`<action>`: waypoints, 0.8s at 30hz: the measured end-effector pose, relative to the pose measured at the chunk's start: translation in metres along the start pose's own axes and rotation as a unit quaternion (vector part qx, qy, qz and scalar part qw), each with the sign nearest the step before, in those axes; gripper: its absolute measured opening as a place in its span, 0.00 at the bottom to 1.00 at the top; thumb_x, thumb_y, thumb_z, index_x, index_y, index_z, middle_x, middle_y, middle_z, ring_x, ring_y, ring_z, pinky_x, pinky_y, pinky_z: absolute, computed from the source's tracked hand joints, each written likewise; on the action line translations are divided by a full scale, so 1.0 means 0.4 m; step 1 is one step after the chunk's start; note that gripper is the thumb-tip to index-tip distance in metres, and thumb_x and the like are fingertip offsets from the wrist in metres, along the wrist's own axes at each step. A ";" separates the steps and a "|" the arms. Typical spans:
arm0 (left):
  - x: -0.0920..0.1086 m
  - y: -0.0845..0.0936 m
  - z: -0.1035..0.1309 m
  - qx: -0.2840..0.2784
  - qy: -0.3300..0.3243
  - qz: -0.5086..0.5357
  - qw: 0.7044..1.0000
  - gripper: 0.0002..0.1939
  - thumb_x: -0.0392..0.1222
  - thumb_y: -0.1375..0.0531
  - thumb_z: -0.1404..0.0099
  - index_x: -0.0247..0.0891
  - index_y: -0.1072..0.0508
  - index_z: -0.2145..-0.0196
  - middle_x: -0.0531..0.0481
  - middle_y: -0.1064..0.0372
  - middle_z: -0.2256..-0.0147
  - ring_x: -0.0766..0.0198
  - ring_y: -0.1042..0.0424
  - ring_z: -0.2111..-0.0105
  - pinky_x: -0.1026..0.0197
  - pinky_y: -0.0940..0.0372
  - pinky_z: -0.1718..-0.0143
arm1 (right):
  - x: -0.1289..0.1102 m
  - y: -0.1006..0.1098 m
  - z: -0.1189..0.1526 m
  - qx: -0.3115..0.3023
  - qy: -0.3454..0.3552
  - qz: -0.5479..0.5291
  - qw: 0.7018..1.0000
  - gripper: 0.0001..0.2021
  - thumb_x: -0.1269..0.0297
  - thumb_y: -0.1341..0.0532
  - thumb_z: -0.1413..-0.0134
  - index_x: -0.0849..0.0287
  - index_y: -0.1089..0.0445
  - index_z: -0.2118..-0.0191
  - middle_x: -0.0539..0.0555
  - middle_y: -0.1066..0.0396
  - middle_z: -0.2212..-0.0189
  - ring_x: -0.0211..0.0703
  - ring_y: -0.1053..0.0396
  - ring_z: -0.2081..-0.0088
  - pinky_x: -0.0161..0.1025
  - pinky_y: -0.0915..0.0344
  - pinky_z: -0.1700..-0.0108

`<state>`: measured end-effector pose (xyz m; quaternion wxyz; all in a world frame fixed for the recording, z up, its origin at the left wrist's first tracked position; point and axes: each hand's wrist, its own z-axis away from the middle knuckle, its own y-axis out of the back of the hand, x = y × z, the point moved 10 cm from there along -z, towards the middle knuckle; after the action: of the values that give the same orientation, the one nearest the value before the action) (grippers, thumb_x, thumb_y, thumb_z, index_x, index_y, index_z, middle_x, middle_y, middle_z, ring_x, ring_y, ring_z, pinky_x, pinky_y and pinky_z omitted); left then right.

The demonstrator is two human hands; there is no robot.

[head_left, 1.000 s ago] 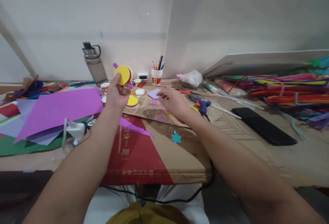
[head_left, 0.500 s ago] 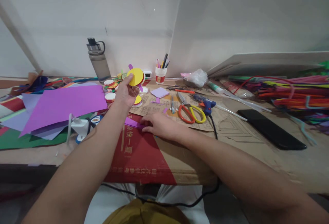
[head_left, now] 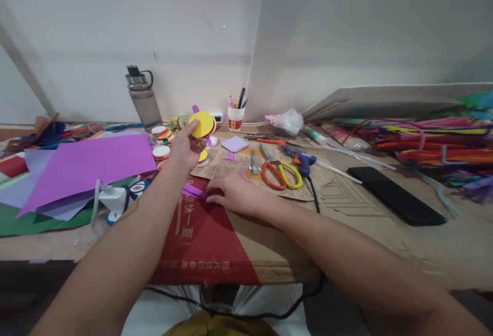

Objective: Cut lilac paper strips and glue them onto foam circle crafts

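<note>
My left hand (head_left: 187, 147) is closed on a round yellow paper disc (head_left: 202, 125), held up above the table. Purple strips stick out above and below the disc, and a white and red edge shows behind it. Low on the red part of the cardboard (head_left: 208, 243), my right hand (head_left: 231, 192) pinches the end of a flat purple paper strip (head_left: 193, 191). Beneath the left hand lie more round pieces, one a yellow disc (head_left: 202, 156). Beyond the right hand are lilac paper squares (head_left: 234, 144) and small purple scraps.
Scissors (head_left: 283, 169) with red and yellow handles, a blue glue gun (head_left: 305, 162) and a black phone-like slab (head_left: 396, 196) lie to the right. Purple sheets (head_left: 96, 166), a white plug (head_left: 113, 198) and a water bottle (head_left: 144, 99) are left. A paper cup (head_left: 235, 119) holds pens.
The view has shifted slightly, so everything sits a little lower and further left. Both hands keep their holds on the yellow disc and the purple strip.
</note>
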<state>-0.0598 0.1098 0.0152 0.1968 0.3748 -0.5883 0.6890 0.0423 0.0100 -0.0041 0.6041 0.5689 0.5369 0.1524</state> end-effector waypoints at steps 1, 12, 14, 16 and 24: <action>-0.001 0.000 -0.001 -0.005 -0.003 -0.016 1.000 0.08 0.36 0.35 0.47 0.38 0.28 0.67 0.52 0.26 0.71 0.72 0.31 0.78 0.71 0.42 0.84 | 0.000 0.003 0.001 0.002 -0.002 -0.005 1.000 0.08 0.64 0.39 0.43 0.60 0.25 0.62 0.55 0.24 0.65 0.41 0.30 0.64 0.35 0.39 0.61; -0.084 0.007 0.003 -0.077 0.026 -0.417 0.906 0.13 0.39 0.32 0.51 0.35 0.28 0.67 0.48 0.27 0.74 0.67 0.30 0.80 0.67 0.39 0.81 | -0.083 0.067 0.013 0.003 0.098 -0.049 0.994 0.07 0.66 0.41 0.42 0.61 0.25 0.64 0.53 0.25 0.69 0.37 0.31 0.67 0.34 0.38 0.61; -0.104 0.020 0.006 -0.075 0.054 -0.492 0.866 0.16 0.39 0.34 0.49 0.35 0.29 0.62 0.51 0.28 0.75 0.66 0.31 0.81 0.66 0.39 0.81 | -0.085 0.080 0.015 0.023 0.111 -0.060 0.992 0.08 0.66 0.41 0.42 0.62 0.25 0.63 0.54 0.25 0.68 0.37 0.31 0.67 0.34 0.38 0.62; -0.119 0.023 0.005 -0.094 0.059 -0.567 0.817 0.17 0.40 0.35 0.48 0.36 0.30 0.60 0.53 0.30 0.77 0.66 0.32 0.81 0.66 0.40 0.81 | -0.079 0.090 0.015 0.044 0.119 -0.072 0.989 0.08 0.66 0.41 0.41 0.63 0.25 0.64 0.54 0.25 0.68 0.37 0.31 0.67 0.33 0.38 0.62; -0.125 -0.002 -0.008 -0.166 -0.031 -0.675 0.718 0.09 0.41 0.36 0.50 0.36 0.26 0.69 0.51 0.28 0.72 0.65 0.31 0.72 0.65 0.39 0.74 | -0.063 0.090 0.012 0.057 0.116 -0.084 0.988 0.07 0.70 0.41 0.43 0.62 0.25 0.64 0.54 0.25 0.67 0.35 0.31 0.66 0.31 0.38 0.62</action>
<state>-0.0279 0.1216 -0.0217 0.6505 0.6547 -0.2901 0.2531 0.0522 -0.0015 0.0374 0.5148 0.5338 0.6570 0.1357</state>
